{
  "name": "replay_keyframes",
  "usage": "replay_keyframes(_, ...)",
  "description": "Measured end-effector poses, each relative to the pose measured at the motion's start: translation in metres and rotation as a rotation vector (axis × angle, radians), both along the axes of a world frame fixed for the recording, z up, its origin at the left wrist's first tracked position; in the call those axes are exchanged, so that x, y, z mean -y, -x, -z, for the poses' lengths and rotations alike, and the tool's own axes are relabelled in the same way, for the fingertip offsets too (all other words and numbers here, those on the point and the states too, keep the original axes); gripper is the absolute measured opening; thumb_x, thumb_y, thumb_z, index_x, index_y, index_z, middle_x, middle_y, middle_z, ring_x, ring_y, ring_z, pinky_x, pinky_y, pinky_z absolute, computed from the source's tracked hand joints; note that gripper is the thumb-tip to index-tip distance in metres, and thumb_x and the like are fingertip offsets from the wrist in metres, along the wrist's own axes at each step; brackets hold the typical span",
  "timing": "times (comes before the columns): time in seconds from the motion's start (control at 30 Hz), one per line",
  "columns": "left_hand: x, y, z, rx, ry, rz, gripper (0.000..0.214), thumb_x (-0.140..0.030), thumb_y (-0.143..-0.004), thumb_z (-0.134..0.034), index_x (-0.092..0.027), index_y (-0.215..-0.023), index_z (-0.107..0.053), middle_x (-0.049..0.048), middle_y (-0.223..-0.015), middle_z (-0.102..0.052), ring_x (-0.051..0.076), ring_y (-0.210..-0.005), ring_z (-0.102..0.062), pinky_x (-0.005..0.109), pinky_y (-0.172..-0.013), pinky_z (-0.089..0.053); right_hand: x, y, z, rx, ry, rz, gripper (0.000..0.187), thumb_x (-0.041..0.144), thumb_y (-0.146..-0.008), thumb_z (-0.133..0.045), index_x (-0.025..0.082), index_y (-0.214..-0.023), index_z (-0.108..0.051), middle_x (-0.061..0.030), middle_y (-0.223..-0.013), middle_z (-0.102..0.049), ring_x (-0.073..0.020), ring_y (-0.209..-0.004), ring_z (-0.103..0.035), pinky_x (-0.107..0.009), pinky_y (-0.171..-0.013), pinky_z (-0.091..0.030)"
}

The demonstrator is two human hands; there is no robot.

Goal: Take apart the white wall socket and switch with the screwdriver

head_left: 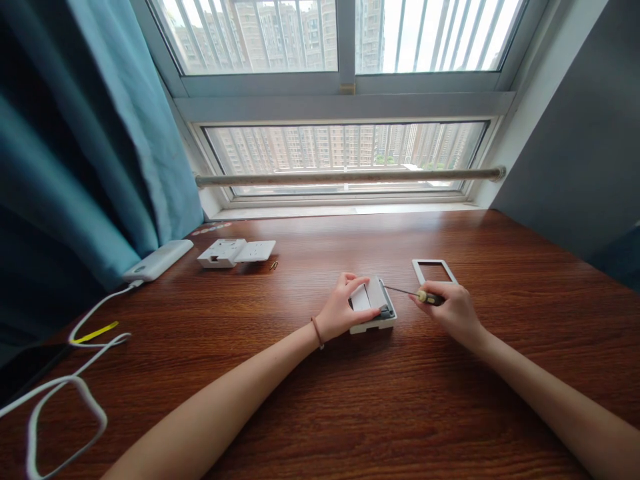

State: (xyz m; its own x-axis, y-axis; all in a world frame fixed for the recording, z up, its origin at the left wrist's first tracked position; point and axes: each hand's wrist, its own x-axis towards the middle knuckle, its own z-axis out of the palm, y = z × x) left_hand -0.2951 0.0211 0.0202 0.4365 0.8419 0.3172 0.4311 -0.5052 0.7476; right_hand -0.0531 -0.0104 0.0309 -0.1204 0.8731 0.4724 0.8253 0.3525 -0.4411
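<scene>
Near the middle of the wooden surface, a white switch lies under the left hand, whose grip is closed over its left side. Just right, the right hand has its grip closed round a screwdriver, tip touching the switch.

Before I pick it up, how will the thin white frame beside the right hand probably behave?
The white frame is a thin open rectangle, so it is probably light and may flex a little. It lies flat on the smooth wooden table, so a push would likely make it slide, not tip or roll.
</scene>
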Motion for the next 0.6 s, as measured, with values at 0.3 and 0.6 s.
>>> replay_keyframes(0.3,0.002,-0.001,0.0,-0.046,-0.031,0.025,0.063,-0.047,-0.064,-0.069,-0.023,-0.119,-0.052,0.0085,-0.115,-0.041,0.026,-0.113,-0.042,0.039,-0.099,-0.035,0.02,0.03,0.013,0.15,-0.264,-0.361,0.029,0.023,-0.085,-0.051,0.023,-0.113,-0.06,-0.003,-0.087,-0.068,-0.0168,-0.072,-0.059,-0.027,-0.067,-0.042)
replay_keyframes(0.6,0.014,-0.006,-0.013,-0.136,-0.285,-0.056,0.06,-0.047,-0.063,-0.07,-0.026,-0.116,-0.053,0.0092,-0.131,-0.038,0.031,-0.124,-0.028,0.047,-0.105,-0.018,0.028,0.031,0.003,0.244,-0.429,-0.319,0.024,0.022,-0.087,-0.047,0.022,-0.1,-0.067,-0.0042,-0.092,-0.07,-0.0167,-0.068,-0.058,-0.03,-0.066,-0.042)
